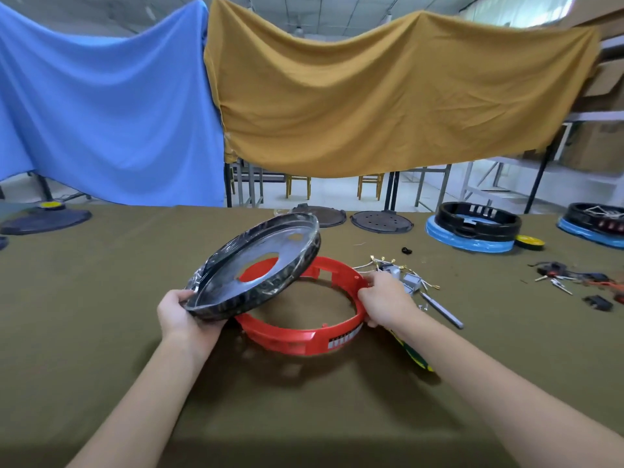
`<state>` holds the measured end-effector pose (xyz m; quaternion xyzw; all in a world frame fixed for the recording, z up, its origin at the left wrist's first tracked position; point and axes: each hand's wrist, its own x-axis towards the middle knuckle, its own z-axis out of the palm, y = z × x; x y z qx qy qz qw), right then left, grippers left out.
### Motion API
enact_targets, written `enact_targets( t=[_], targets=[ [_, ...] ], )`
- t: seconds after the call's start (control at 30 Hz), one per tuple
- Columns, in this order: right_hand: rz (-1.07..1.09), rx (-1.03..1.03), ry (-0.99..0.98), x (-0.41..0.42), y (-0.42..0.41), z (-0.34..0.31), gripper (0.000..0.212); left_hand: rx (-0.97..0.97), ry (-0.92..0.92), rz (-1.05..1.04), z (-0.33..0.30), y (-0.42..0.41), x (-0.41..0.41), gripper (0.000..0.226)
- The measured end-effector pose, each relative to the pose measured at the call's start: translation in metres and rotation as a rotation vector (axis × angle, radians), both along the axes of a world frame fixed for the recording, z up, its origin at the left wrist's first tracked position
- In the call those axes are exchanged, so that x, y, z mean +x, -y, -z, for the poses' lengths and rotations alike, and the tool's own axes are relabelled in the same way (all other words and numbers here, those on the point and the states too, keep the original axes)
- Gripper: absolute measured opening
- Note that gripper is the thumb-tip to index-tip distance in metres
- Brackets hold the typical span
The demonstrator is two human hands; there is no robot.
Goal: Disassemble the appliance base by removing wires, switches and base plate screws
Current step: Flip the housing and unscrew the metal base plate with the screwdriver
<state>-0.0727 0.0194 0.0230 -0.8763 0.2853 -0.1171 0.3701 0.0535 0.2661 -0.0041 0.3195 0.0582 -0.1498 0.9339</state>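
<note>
A red plastic base ring (287, 334) lies on the olive table cloth at the centre. My right hand (385, 300) grips its right rim. My left hand (184, 315) holds the near edge of a round black-wrapped base plate (236, 285) with a centre hole, tilted up above the ring's left side, far edge raised. Loose wires with brass terminals (381, 263) and small grey switch parts (413, 283) lie just right of the ring. A screwdriver with a grey shaft (442, 310) and a green-yellow handle (413, 356) lies partly under my right forearm.
Two dark round plates (381, 221) lie at the table's far edge. Two black rings on blue-wrapped bases (472, 228) (594, 224) stand at the far right, with a yellow disc (530, 242). More wires and parts (580, 282) lie at the right. A dark plate (47, 219) lies far left.
</note>
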Motion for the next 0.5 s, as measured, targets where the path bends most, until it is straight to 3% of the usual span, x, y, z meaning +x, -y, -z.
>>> enact_targets(
  t=[0.1, 0.27, 0.4, 0.5],
  targets=[
    [0.044, -0.046, 0.175, -0.003, 0.011, -0.006, 0.030, -0.051, -0.004, 0.009, 0.001, -0.002, 0.001, 0.056],
    [0.200, -0.166, 0.285, -0.008, 0.044, -0.022, 0.025, -0.180, -0.025, -0.037, 0.002, -0.004, 0.003, 0.041],
    [0.422, 0.001, 0.320, -0.013, 0.075, -0.023, 0.022, -0.212, -0.026, -0.066, 0.002, -0.003, 0.006, 0.047],
    [0.541, 0.236, 0.357, -0.019, 0.087, -0.013, 0.021, -0.102, -0.001, -0.068, 0.001, 0.000, 0.006, 0.040]
  ],
)
